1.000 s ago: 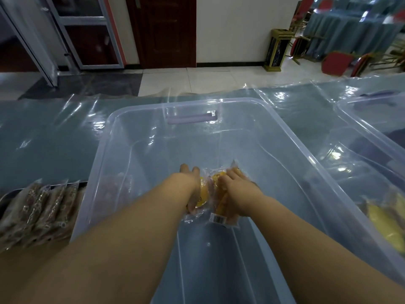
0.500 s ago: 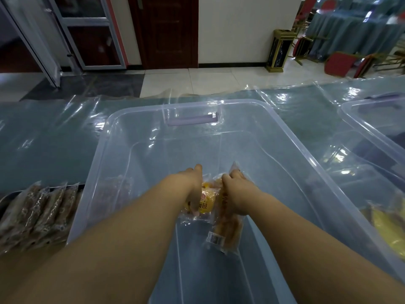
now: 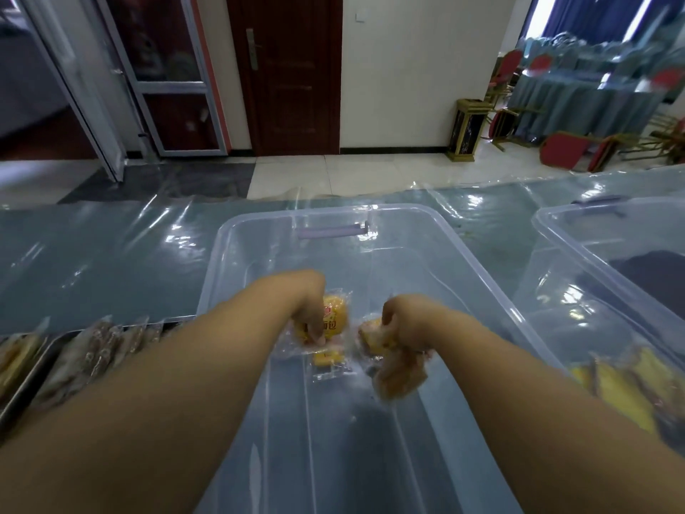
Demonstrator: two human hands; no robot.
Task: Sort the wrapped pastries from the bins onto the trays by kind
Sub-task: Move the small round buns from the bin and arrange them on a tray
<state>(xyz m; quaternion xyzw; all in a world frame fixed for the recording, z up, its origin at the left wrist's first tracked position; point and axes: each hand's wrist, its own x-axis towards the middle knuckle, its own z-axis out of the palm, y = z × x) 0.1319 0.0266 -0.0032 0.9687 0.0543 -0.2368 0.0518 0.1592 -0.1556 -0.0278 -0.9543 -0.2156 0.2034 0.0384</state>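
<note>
Both my hands are inside a large clear plastic bin [image 3: 493,291]. My left hand [image 3: 309,309] grips a round yellow wrapped bun [image 3: 335,317] with red print. My right hand [image 3: 407,322] grips wrapped brownish-yellow pastries [image 3: 398,380] that hang below its fingers, blurred. A small yellow wrapped pastry [image 3: 326,359] lies on the bin floor between the two hands. At the left, a metal tray [image 3: 22,383] holds a row of brown wrapped pastries [image 3: 96,346].
A second clear bin [image 3: 578,246] stands at the right, with yellow wrapped pastries [image 3: 622,391] showing through the walls at its near end. Clear plastic sheeting covers the blue table. Beyond the table lie a tiled floor, doors and red chairs.
My hands have moved apart and lifted, each taking wrapped pastries up from the one pile on the bin floor. The camera has tilted upward.
</note>
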